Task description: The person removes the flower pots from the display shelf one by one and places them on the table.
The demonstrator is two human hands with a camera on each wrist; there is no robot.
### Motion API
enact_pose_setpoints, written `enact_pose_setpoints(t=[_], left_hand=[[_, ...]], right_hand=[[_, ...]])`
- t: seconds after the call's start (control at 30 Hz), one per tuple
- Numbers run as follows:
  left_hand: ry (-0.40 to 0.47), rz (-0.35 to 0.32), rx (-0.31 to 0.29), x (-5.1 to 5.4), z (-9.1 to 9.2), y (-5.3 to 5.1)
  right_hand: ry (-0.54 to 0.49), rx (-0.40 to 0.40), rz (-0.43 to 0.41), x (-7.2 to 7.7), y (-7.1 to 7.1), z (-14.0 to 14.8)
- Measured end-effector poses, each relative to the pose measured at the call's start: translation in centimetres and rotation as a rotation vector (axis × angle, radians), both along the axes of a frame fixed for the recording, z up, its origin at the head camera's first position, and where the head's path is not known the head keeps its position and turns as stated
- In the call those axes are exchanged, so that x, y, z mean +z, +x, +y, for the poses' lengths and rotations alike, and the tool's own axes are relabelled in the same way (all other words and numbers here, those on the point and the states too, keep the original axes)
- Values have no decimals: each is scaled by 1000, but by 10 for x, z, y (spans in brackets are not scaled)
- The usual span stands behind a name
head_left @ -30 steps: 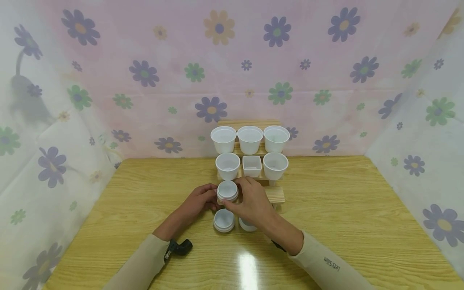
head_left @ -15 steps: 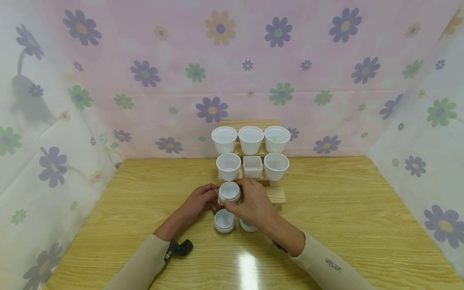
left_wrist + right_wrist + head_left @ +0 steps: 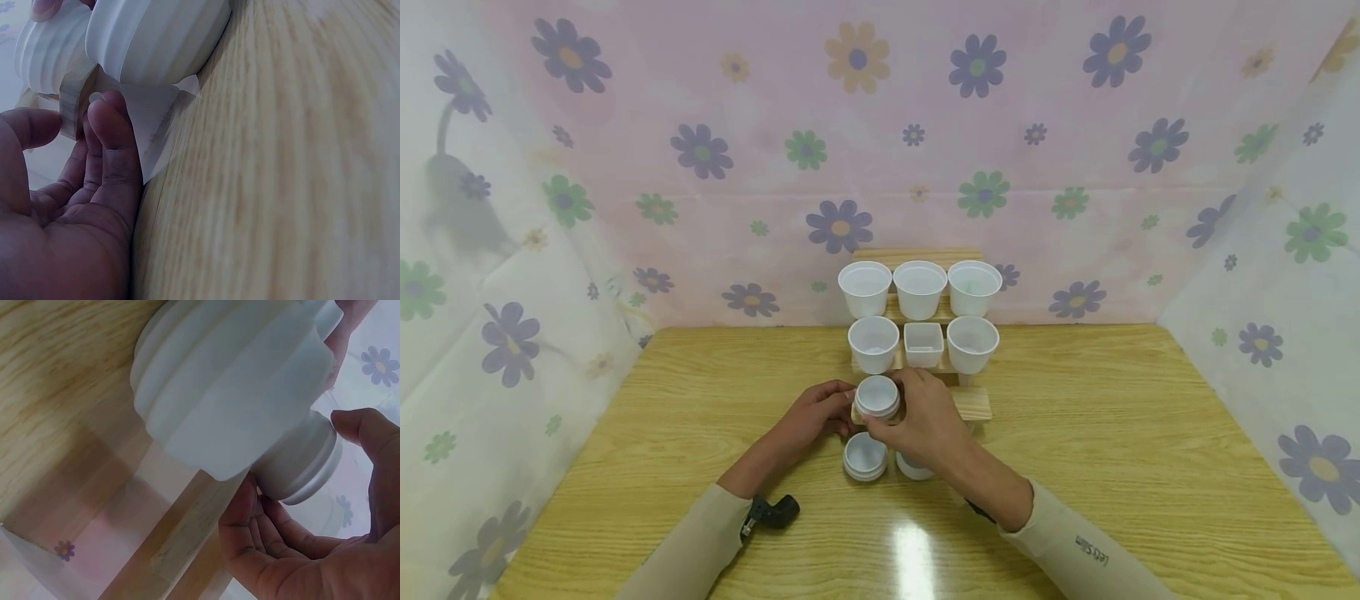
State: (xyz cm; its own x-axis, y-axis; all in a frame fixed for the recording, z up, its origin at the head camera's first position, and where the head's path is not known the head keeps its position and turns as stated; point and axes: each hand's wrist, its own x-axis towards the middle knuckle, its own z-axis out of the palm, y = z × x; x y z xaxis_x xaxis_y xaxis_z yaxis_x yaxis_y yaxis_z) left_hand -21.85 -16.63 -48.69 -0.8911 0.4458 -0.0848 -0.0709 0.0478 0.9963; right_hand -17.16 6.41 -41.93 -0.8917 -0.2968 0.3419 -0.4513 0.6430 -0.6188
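On the left end of the low wooden step point(image 3: 973, 403) stands a small white pot point(image 3: 877, 395), seen from above in the head view. My right hand point(image 3: 928, 425) holds this pot, thumb at its front and fingers behind; the right wrist view shows the pot point(image 3: 303, 459) between thumb and fingers. My left hand point(image 3: 808, 418) grips the end of the step beside the pot. In the left wrist view its thumb and fingers pinch the wooden plank end point(image 3: 76, 103). Two more white pots, a ribbed left one point(image 3: 865, 456) and a right one point(image 3: 913, 465), stand in front on the table; my right hand partly covers the right one.
Behind, the tiered wooden stand point(image 3: 917, 253) bears two rows of white pots, among them a square pot point(image 3: 922, 344) and a round pot point(image 3: 973, 343). A flowered cloth point(image 3: 745, 192) surrounds the wooden table point(image 3: 1075, 442).
The small pot has shifted slightly right along the step with my right hand on it. My left hand stays at the step's end.
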Motion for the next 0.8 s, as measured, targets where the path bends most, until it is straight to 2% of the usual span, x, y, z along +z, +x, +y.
enact_pose_setpoints(t=[0.5, 0.8], left_hand=[[-8, 4, 4, 0, 1, 0], [-4, -11, 21, -2, 1, 0]], right_hand=[[2, -7, -26, -1, 0, 0], [1, -5, 3, -1, -1, 2]])
